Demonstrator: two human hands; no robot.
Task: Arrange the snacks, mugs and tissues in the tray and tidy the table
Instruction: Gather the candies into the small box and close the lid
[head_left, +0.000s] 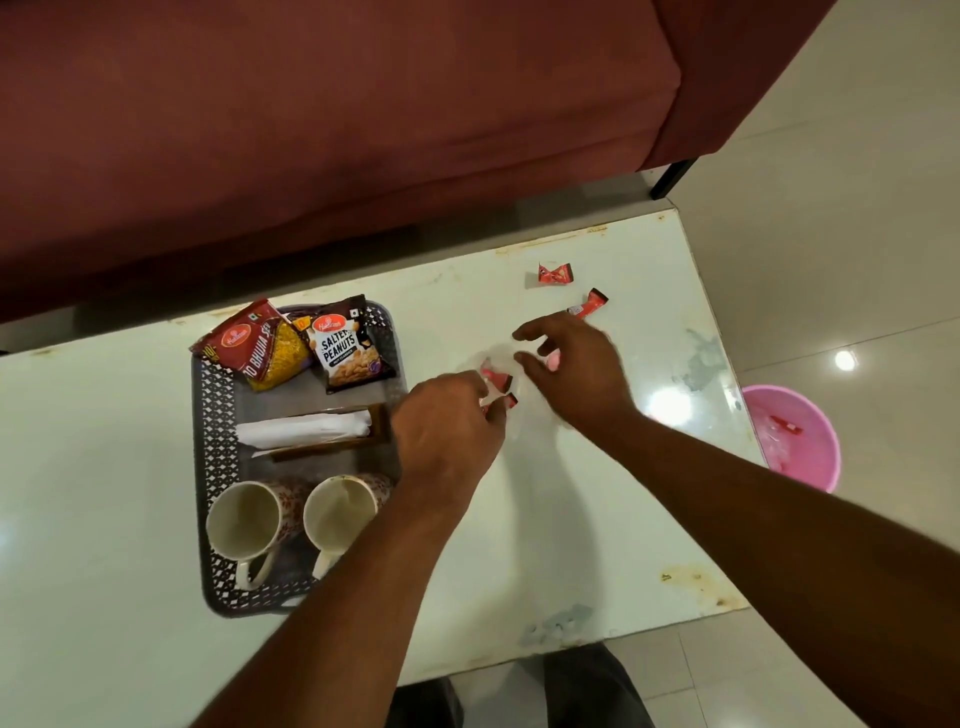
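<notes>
Our hands gather red wrappers right of the filled tray.

On the white table (130, 493) the dark tray (205, 467) holds, far end to near, a red pack (249, 345) reading "BHUJIA", a "SALTED PEANUTS" pack (345, 345), both showing a red oval logo, then tissues (304, 428) in a wooden holder and two mugs (244, 525). Just beside it our left hand (447, 431) pinches crumpled wrappers (496, 382). Our right hand (571, 369) hovers, fingers spread; something pink shows under it, whether held we cannot tell. Two more wrappers (553, 274) lie beyond. A pink bin (800, 441) stands on the floor past the table's right edge.
</notes>
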